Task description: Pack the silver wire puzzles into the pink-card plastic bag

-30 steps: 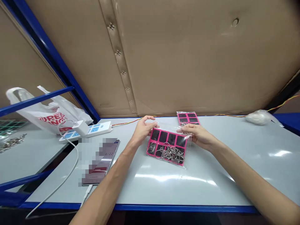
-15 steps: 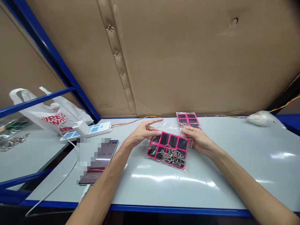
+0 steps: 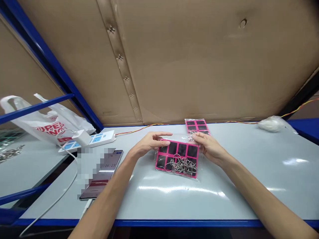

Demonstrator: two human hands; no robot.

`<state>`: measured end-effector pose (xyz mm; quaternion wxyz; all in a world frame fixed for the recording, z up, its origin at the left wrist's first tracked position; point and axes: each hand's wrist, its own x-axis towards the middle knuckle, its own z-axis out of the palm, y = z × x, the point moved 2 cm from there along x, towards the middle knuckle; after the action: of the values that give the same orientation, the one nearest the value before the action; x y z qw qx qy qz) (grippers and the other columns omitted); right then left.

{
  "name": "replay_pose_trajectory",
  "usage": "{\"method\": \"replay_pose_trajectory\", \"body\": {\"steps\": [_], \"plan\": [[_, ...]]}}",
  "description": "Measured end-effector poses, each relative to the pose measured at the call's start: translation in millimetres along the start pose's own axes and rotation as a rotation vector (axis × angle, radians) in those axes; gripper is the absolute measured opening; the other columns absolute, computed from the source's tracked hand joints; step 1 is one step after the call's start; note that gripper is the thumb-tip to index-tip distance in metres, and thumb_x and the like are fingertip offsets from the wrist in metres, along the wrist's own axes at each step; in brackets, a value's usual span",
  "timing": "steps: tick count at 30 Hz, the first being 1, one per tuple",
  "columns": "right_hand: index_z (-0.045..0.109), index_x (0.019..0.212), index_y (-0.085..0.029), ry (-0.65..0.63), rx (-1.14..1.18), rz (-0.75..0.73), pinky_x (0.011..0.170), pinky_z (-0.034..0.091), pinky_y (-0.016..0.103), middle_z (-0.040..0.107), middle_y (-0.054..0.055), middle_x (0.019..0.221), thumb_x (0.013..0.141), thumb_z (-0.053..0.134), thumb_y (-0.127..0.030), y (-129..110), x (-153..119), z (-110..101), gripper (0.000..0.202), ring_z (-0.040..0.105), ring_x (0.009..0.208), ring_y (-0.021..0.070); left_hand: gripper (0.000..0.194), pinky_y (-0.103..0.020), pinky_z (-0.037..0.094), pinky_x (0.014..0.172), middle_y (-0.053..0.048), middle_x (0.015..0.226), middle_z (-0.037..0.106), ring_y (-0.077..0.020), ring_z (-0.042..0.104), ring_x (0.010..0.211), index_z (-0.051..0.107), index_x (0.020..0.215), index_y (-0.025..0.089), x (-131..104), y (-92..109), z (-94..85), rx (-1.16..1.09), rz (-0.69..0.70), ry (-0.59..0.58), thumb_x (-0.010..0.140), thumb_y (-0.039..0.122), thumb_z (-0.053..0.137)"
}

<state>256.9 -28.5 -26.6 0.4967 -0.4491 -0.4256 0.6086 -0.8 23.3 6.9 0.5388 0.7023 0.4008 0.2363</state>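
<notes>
A clear plastic bag (image 3: pixel 160 162) lies between my hands, holding a pink card with black squares (image 3: pixel 182 150) and a tangle of bent metal wire pieces (image 3: pixel 183 165). My left hand (image 3: pixel 150 143) grips its upper left corner, thumb on the front and the index finger stretched out above. At the upper right, my right hand (image 3: pixel 209 146) pinches the bag's top edge between thumb and fingers. Just behind, a second pink card with black squares (image 3: pixel 196 124) lies on the table with metal pieces on it, partly covered by the right hand.
On the left, a phone (image 3: pixel 102 177) rests on the grey table (image 3: pixel 179 205) beside a white power strip (image 3: pixel 101 138) with a plugged charger. A white shopping bag (image 3: pixel 50 122) stands behind a blue rail. A white bundle (image 3: pixel 270 124) sits at the back right near a cable.
The bag's loose top now lies flatter between my hands, and my left fingers have closed down a little. The whole view has shifted slightly.
</notes>
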Motion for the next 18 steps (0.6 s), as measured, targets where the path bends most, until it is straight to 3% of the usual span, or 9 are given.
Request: {"method": "replay_pose_trajectory", "body": {"steps": [6, 8, 13, 18], "plan": [[0.064, 0.111, -0.027, 0.031, -0.005, 0.010, 0.069, 0.049, 0.029, 0.070, -0.001, 0.084, 0.080, 0.079, -0.045, -1.2, 0.1, -3.9, 0.038, 0.063, 0.074, 0.0155, 0.048, -0.030, 0.047, 0.071, -0.007, 0.106, 0.071, -0.0211, 0.064, 0.089, 0.071, 0.122, 0.025, 1.2, -0.4, 4.6, -0.006, 0.027, 0.033, 0.079, 0.047, 0.076], [0.064, 0.118, -0.028, 0.038, -0.008, 0.011, 0.070, 0.051, 0.029, 0.072, 0.000, 0.089, 0.079, 0.079, -0.044, -1.7, 1.0, -5.9, 0.045, 0.066, 0.076, 0.0164, 0.053, -0.032, 0.049, 0.073, -0.008, 0.106, 0.073, -0.0217, 0.066, 0.089, 0.068, 0.127, 0.026, 1.8, -0.7, 7.5, -0.016, 0.025, 0.009, 0.080, 0.047, 0.076], [0.066, 0.118, -0.027, 0.048, -0.019, 0.019, 0.065, 0.052, 0.027, 0.072, -0.001, 0.082, 0.078, 0.081, -0.041, -2.2, 3.0, -9.1, 0.045, 0.066, 0.070, 0.0152, 0.064, -0.038, 0.051, 0.082, -0.009, 0.101, 0.076, -0.0244, 0.070, 0.090, 0.063, 0.134, 0.022, 4.0, -1.2, 13.8, -0.041, 0.013, -0.074, 0.077, 0.045, 0.080], [0.067, 0.116, -0.028, 0.037, -0.027, 0.010, 0.067, 0.053, 0.026, 0.074, 0.000, 0.085, 0.079, 0.080, -0.041, 0.8, 6.9, -11.2, 0.042, 0.068, 0.075, 0.0161, 0.049, -0.036, 0.051, 0.081, -0.011, 0.109, 0.075, -0.0238, 0.070, 0.093, 0.071, 0.121, 0.020, 3.3, 0.5, 16.4, -0.086, 0.001, -0.098, 0.079, 0.047, 0.077]]}}
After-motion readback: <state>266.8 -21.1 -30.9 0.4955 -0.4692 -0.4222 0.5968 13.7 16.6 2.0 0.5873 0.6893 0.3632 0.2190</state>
